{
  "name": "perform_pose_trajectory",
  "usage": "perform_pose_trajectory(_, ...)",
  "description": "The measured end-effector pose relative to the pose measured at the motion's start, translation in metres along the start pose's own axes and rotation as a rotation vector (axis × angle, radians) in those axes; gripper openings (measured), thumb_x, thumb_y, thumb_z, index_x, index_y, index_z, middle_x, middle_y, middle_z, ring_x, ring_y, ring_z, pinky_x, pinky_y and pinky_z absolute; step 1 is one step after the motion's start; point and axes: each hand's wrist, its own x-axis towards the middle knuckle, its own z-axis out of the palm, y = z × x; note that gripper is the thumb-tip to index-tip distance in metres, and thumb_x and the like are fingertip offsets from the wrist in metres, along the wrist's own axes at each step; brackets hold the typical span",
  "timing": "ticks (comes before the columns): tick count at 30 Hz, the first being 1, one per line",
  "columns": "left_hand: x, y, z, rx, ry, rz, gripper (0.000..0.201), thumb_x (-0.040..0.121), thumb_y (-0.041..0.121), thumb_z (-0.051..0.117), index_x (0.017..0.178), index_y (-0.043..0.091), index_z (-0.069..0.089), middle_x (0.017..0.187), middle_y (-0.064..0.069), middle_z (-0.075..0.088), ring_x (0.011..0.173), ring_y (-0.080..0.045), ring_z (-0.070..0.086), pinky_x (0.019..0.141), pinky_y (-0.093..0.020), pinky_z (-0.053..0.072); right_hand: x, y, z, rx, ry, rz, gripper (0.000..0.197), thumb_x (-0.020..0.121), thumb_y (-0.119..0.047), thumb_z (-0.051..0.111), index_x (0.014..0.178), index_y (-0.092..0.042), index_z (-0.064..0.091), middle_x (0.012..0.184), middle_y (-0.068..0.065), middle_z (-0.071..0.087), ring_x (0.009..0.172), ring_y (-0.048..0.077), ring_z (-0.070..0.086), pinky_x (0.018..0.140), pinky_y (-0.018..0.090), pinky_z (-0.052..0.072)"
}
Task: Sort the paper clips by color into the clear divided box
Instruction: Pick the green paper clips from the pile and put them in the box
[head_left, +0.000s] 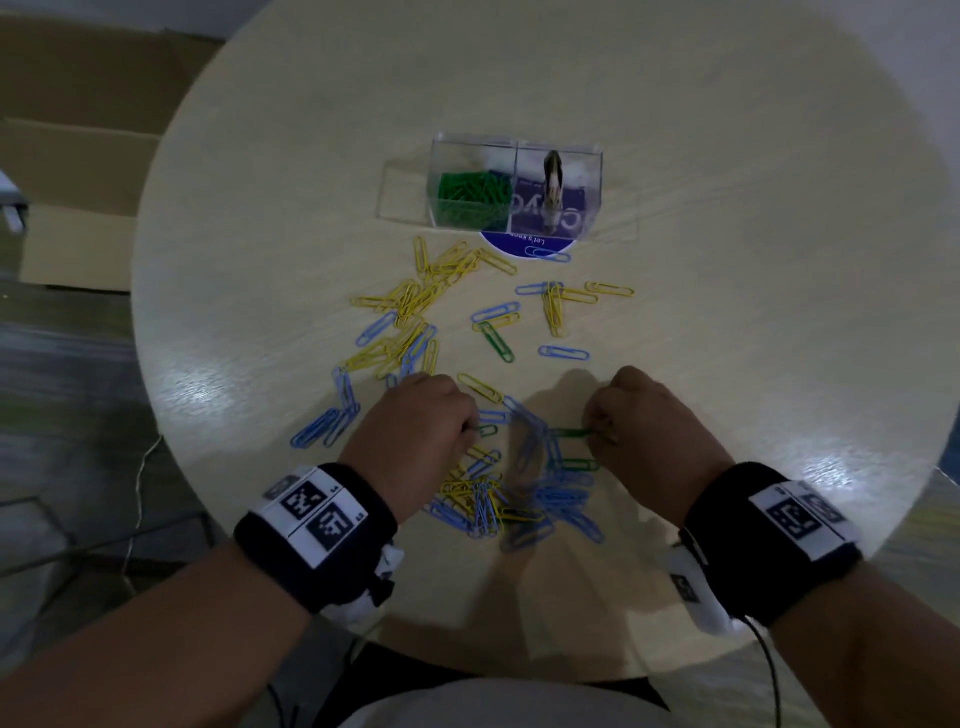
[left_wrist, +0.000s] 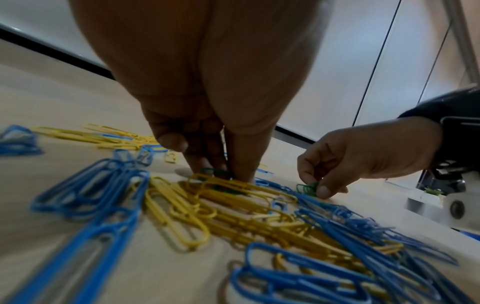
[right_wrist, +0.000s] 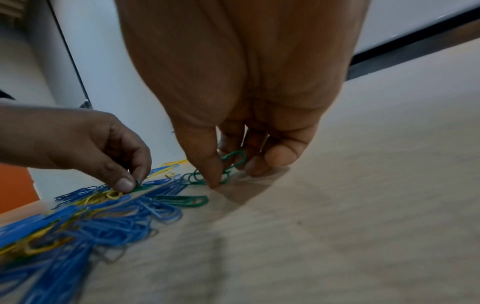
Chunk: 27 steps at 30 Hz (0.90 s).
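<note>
Both of our wrists, strapped with black bands carrying printed markers, reached over the near edge of the round surface (head_left: 727, 156). Our left hand (head_left: 415, 431) pinched a green clip (left_wrist: 215, 171) between thumb and fingertips, at the far edge of the mixed blue and yellow pile (head_left: 509, 499). Our right hand (head_left: 649, 431), just to the right of that pile, had its thumb and fingers curled round several green clips (right_wrist: 228, 164), some touching the surface. One more green clip (right_wrist: 187, 200) lay flat beside the pile's blue clips. Beyond the pile, yellow and blue clips (head_left: 415, 312) were scattered toward the clear divided box (head_left: 514, 187), which stood at the far side. We saw green clips (head_left: 470, 197) filling its left compartment; what the right compartment held we could not make out.
</note>
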Motion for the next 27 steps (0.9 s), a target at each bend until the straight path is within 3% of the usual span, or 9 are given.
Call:
perform_pose_trajectory(5,0.001,0.003,0.004,0.011,-0.033,-0.012,0.007,0.082,0.018,0.069,0.086,0.019,0.063,0.081,-0.001,0.059,0.082,-0.027,0.054,0.074,-0.040,0.044,-0.004,-0.001,-0.005,-0.019,-0.002,0.005,0.010,0.073,-0.012,0.063,0.079,-0.018,0.059,0.080,0.007,0.059,0.079,0.034,0.058,0.066,0.030,0.037)
perform_pose_trajectory(9,0.001,0.002,0.005,0.061,-0.064,0.056,0.009,0.084,0.013,0.065,0.084,0.019,0.059,0.085,-0.002,0.056,0.084,-0.026,0.051,0.077,-0.041,0.045,-0.012,0.008,-0.006,0.113,0.094,0.085,0.023,0.071,-0.011,0.071,0.091,-0.021,0.068,0.086,0.004,0.067,0.084,0.030,0.064,0.072,0.035,0.049)
perform_pose_trajectory(12,-0.002,0.000,0.005,0.129,-0.059,0.121,0.017,0.082,0.009,0.067,0.083,0.021,0.054,0.084,-0.001,0.054,0.081,-0.024,0.049,0.070,-0.042,0.046,-0.021,0.009,-0.007,0.105,0.106,0.025,0.018,0.072,-0.012,0.074,0.088,-0.020,0.071,0.081,0.003,0.065,0.078,0.027,0.063,0.069,0.032,0.048)
perform_pose_trajectory(15,0.001,-0.001,-0.006,0.072,-0.019,0.153,0.017,0.083,0.010,0.068,0.086,0.018,0.053,0.080,-0.001,0.055,0.078,-0.025,0.050,0.065,-0.044,0.046,-0.025,-0.001,-0.001,0.020,0.061,-0.066,0.016,0.071,-0.016,0.069,0.086,-0.022,0.071,0.075,0.002,0.064,0.072,0.027,0.061,0.067,0.027,0.038)
perform_pose_trajectory(20,0.039,-0.013,-0.033,0.029,0.134,0.095,0.021,0.085,0.020,0.069,0.106,0.018,0.068,0.087,-0.002,0.063,0.086,-0.029,0.058,0.074,-0.038,0.047,-0.019,-0.001,0.004,-0.012,0.013,-0.020,0.013,0.068,-0.014,0.062,0.079,-0.018,0.067,0.076,0.006,0.059,0.073,0.033,0.058,0.068,0.033,0.047)
perform_pose_trajectory(27,0.074,-0.011,-0.036,0.166,0.096,0.252,0.023,0.076,0.010,0.075,0.098,0.015,0.073,0.084,-0.006,0.063,0.078,-0.034,0.058,0.061,-0.037,0.051,-0.019,0.004,0.003,-0.066,-0.052,0.095,0.012,0.071,-0.017,0.065,0.081,-0.014,0.060,0.084,0.009,0.054,0.080,0.037,0.054,0.074,0.040,0.045)
